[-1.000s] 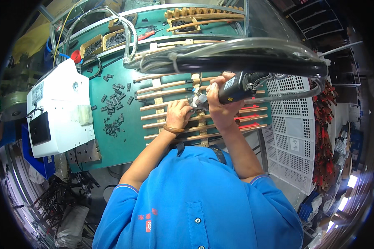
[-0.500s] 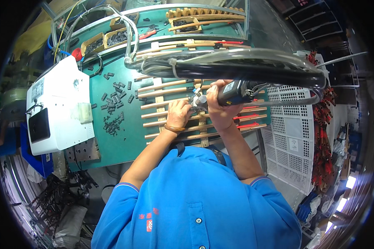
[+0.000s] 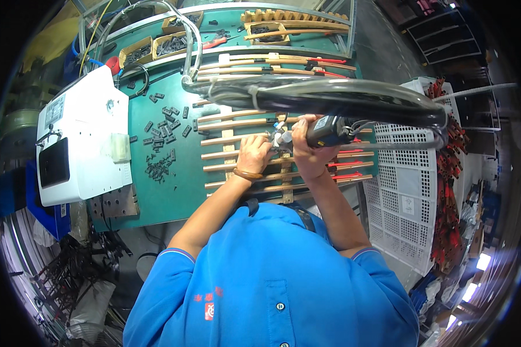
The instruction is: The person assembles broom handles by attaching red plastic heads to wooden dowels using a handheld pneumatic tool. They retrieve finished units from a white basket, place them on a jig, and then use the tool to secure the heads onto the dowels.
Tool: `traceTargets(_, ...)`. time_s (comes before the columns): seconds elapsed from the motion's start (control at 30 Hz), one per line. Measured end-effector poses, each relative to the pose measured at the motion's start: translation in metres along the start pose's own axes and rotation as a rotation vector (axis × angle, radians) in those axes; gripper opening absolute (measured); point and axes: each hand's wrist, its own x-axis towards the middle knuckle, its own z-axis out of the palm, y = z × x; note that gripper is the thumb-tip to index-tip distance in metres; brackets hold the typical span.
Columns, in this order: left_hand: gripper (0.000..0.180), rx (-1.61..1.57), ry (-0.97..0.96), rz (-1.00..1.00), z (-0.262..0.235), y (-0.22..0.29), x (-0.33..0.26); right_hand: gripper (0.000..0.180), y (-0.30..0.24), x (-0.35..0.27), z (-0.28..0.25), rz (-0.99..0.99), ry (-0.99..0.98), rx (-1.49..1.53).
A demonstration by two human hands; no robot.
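Note:
My right hand [image 3: 308, 149] is wrapped around a black powered screwdriver [image 3: 329, 130], with cables at its back end. Its pale metal nose [image 3: 282, 137] points left, toward my left hand. Beside that nose, my left hand [image 3: 253, 155] has its fingers bent and pressed together over the copper-coloured rods [image 3: 217, 140]; what they pinch is hidden. Several such rods lie side by side across wooden rack strips [image 3: 286, 194], some bearing small black clips. Red pieces [image 3: 348, 165] show at the right ends of the rods.
Loose black clips [image 3: 167, 124] and a pile of small black parts [image 3: 159, 169] lie on the green table [image 3: 185, 202]. A white machine [image 3: 87, 139] stands left. A thick black cable arm [image 3: 330, 95] crosses above the rods. Right is a white perforated crate [image 3: 408, 179]; parts boxes [image 3: 171, 45] sit behind.
The whole view has shifted slightly. Both hands and the screwdriver stay at about the same place over the rods, with only small movement.

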Motion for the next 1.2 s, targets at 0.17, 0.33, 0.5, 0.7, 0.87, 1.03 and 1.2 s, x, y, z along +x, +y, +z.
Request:
traceTargets(0.17,0.026,0.001,-0.007,0.0,0.003,-0.004,-0.001,0.027,-0.007,0.018,0.005,0.073,0.028,0.204)
traceTargets(0.33,0.029,-0.091,0.075,-0.157,-0.021,0.005,0.002,0.03,-0.044,0.054,-0.016,0.117,0.144,0.134)
traceTargets(0.5,0.04,-0.735,0.002,-0.701,-0.044,0.0,-0.005,0.033,-0.085,0.075,-0.028,0.068,0.104,0.069)
traceTargets(0.7,0.043,-1.197,-0.31,-1.059,-0.065,0.01,-0.016,0.031,-0.083,0.07,-0.034,0.109,0.113,0.12)
traceTargets(0.87,0.038,-1.435,-0.342,-1.117,-0.055,0.011,-0.023,0.027,-0.085,0.067,-0.025,0.146,0.136,0.184)
traceTargets(1.03,0.039,-1.4,-0.374,-1.129,-0.055,0.015,-0.019,0.031,-0.078,0.065,-0.03,0.104,0.122,0.219)
traceTargets(1.2,0.036,-1.255,-0.5,-1.068,-0.048,0.005,-0.022,0.034,-0.081,0.061,-0.031,0.13,0.128,0.173)
